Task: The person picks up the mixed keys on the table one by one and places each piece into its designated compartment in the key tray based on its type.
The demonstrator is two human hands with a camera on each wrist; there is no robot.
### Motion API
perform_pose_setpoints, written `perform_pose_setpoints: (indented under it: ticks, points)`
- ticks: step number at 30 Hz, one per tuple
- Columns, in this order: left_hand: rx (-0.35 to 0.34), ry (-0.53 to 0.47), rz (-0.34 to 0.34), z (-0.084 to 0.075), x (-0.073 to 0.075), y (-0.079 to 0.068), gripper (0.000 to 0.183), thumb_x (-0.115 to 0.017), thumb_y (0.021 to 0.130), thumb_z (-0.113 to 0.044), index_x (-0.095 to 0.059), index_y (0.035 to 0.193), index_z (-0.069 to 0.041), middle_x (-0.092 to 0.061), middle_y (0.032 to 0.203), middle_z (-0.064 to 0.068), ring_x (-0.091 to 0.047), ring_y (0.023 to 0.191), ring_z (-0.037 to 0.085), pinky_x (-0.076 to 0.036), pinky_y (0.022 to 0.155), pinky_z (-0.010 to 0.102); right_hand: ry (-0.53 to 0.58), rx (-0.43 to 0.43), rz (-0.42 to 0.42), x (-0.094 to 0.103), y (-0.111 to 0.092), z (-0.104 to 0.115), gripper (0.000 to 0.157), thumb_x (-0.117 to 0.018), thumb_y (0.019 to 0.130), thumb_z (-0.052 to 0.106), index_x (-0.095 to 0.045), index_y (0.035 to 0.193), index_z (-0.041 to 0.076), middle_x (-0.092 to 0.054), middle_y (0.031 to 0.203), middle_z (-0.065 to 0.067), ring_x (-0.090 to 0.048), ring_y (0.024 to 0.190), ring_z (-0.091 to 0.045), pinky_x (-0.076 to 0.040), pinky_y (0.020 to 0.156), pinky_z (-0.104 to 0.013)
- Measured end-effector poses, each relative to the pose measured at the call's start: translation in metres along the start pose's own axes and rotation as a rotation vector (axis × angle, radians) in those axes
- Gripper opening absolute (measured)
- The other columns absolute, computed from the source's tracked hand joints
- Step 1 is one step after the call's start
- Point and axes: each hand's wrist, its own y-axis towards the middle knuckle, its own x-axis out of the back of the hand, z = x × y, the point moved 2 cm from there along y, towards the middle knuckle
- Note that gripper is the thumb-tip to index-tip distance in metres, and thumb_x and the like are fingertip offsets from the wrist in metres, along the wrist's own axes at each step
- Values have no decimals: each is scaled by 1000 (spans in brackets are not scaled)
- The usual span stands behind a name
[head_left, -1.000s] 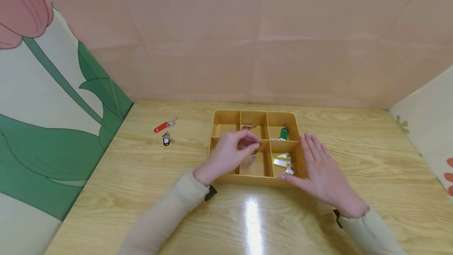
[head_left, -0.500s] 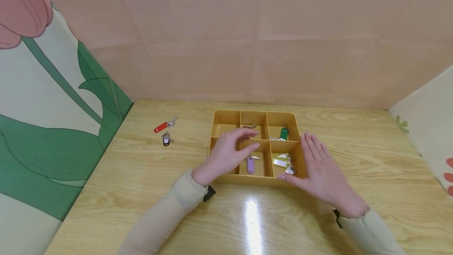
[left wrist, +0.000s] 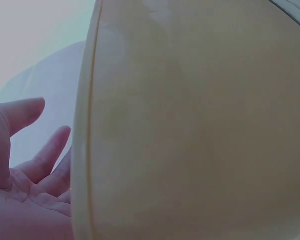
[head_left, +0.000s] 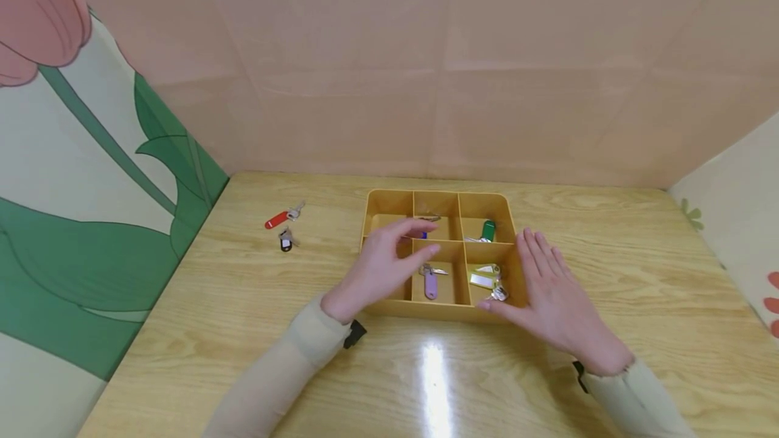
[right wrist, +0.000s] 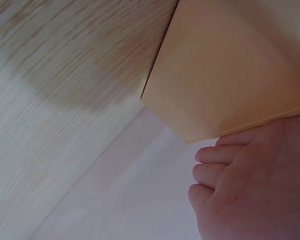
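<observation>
A yellow divided box [head_left: 420,309] sits on the table. Above its left half hovers my left hand [head_left: 377,268], thumb and fingers apart, holding nothing. In the front middle compartment lies a key with a purple tag [head_left: 431,284]. Keys with yellow tags [head_left: 483,280] fill part of the front right one, and a green-tagged key [head_left: 489,230] is behind them. A bit of blue [head_left: 424,235] and a key show in the back middle compartment, partly hidden by my fingers. My right hand [head_left: 556,299] lies straight-fingered along the box's right side, thumb at the front rim.
On the table left of the box are a key with a red tag [head_left: 276,220] and, just in front of it, keys with a black tag [head_left: 286,243]. A pink wall [head_left: 438,86] stands behind the table [head_left: 243,330].
My left hand has let go of the purple-tagged key, which now lies in the front middle compartment. The hand has then drawn slightly left. My right hand has stayed put.
</observation>
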Motion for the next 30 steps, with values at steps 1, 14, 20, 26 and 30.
perform_pose_setpoints:
  ticks: [1,14,20,26,30]
  points:
    - [-1,-3,-2,0,1,0,36,-71,98,-28,-68,130,-12,-69,123,-4,-64,112,20,-51,98,38,0,-1,0,0,0,0,122,-67,86,70,-1,162,1,-2,168,-20,3,154,-31,-4,122,-53]
    - [5,5,-71,2,13,-5,33,-73,97,-26,-70,126,-11,-70,122,-2,-62,110,10,-52,96,34,0,-13,7,-1,0,1,123,-66,85,71,0,162,1,0,168,-19,3,154,-32,-4,122,-52]
    - [15,7,-83,2,18,-7,32,-72,98,-26,-69,126,-12,-70,123,0,-62,108,10,-51,96,32,5,-12,8,0,0,1,122,-66,86,71,0,162,2,0,168,-18,4,154,-30,-3,122,-52]
    - [45,16,-95,4,24,-9,32,-70,99,-29,-69,128,-15,-68,125,-5,-63,111,16,-50,99,37,6,-11,10,0,-1,1,122,-66,86,71,0,162,1,1,168,-18,4,154,-30,-3,122,-52]
    - [60,17,-103,6,28,-11,32,-69,100,-30,-68,128,-16,-67,125,-6,-62,113,14,-50,101,38,2,-10,12,0,0,1,123,-66,86,71,1,162,1,1,168,-18,5,154,-31,-4,122,-53]
